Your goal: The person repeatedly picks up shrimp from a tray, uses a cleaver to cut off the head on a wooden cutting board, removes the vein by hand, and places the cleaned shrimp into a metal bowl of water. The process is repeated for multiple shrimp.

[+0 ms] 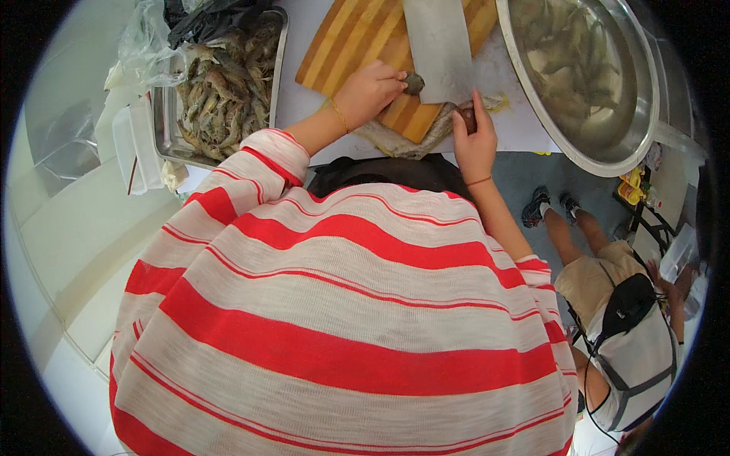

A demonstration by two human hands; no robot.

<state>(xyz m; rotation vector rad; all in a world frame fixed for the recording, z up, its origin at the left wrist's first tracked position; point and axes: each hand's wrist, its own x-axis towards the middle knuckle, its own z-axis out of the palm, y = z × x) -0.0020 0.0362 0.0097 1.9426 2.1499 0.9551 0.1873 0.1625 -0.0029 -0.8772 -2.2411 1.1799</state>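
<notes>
My left hand (369,94) pinches a dark greyish shrimp (414,84) by one end, over a striped wooden cutting board (355,40). My right hand (478,142) grips the brown handle (467,118) of a broad cleaver. Its wide metal blade (438,48) points away from me and lies flat-side up over the board, close to the right of the shrimp. Beneath the board's near corner is a crumpled pale cloth (393,141) with yellow edging. Part of the shrimp is hidden by my fingers.
A metal tray (279,74) of piled shrimp (219,100) stands at left, with black (214,20) and clear plastic bags (149,51) by it. At right, a large steel basin (570,145) holds shrimp in water. Another person (593,273) stands at lower right.
</notes>
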